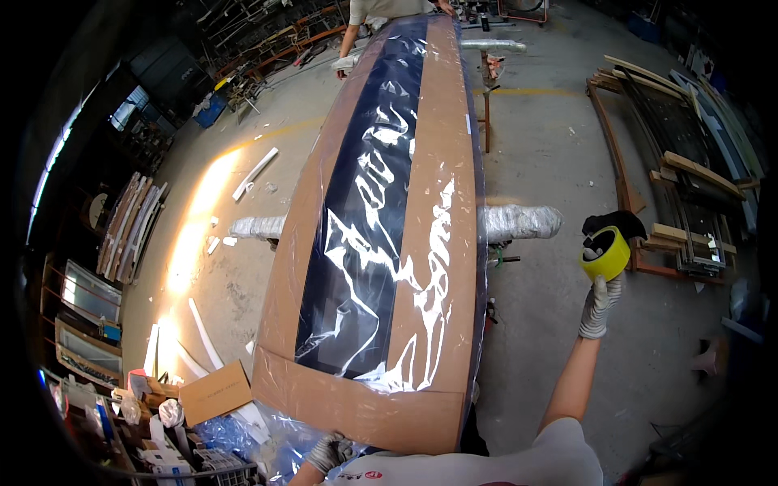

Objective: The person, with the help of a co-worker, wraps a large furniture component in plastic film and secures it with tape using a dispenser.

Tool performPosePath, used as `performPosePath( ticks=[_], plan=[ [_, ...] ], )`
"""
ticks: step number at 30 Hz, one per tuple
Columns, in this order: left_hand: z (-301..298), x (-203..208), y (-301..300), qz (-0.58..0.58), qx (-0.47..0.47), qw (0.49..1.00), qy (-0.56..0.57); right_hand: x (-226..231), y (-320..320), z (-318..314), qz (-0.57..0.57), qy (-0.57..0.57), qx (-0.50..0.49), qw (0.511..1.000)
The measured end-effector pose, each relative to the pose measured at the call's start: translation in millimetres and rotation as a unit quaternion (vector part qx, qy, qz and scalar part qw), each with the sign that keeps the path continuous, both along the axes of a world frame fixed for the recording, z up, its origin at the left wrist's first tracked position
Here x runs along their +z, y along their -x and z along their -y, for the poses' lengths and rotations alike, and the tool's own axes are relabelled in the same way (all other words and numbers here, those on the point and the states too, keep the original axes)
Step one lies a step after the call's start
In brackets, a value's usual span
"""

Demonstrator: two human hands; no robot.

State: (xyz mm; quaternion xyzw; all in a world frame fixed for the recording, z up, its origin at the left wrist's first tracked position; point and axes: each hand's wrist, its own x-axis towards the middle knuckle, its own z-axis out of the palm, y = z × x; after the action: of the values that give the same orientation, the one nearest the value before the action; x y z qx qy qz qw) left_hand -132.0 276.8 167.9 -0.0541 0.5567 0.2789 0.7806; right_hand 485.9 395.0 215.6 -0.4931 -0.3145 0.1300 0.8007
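Observation:
A long panel with a dark centre strip [352, 267] and brown cardboard [442, 308] along its sides and near end lies before me, wrapped in shiny clear plastic film [365, 433]. My left hand [327, 452], in a striped work glove, is closed on loose film at the panel's near left corner; its fingertips are partly hidden. Out to the right, my gloved right hand [600, 308] holds up a tape dispenser [606, 253] with a yellow roll and a black head. That hand is apart from the panel.
Padded support bars [519, 222] stick out beneath the panel. At its far end another person's gloved hand [345, 63] touches it. A crate of scraps with a cardboard piece [215, 393] stands near left. Framed panes and timber [673, 170] are stacked right; white strips [255, 174] litter the floor.

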Motion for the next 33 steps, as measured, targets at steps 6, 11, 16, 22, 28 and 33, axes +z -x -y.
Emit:
performPosePath(
  ticks=[6,11,16,22,28,33],
  plan=[
    [-5,-25,21,0.195,-0.157,0.963,-0.105,69,165,92,-0.314,-0.149,0.275,0.896],
    [-15,-27,5,0.152,-0.335,0.891,-0.265,58,308,182,-0.385,0.131,0.333,0.851],
    [-9,-54,7,0.191,-0.267,0.904,-0.274,86,399,227,-0.357,0.247,0.257,0.863],
    [-2,-62,-11,0.309,-0.149,0.900,-0.270,-7,467,262,-0.326,0.375,0.197,0.845],
    [7,-32,-18,0.284,-0.047,0.947,-0.140,-11,501,321,-0.419,0.348,0.210,0.812],
    [3,-24,-15,0.268,-0.064,0.949,-0.152,-70,489,295,-0.359,0.466,0.191,0.786]
  ],
)
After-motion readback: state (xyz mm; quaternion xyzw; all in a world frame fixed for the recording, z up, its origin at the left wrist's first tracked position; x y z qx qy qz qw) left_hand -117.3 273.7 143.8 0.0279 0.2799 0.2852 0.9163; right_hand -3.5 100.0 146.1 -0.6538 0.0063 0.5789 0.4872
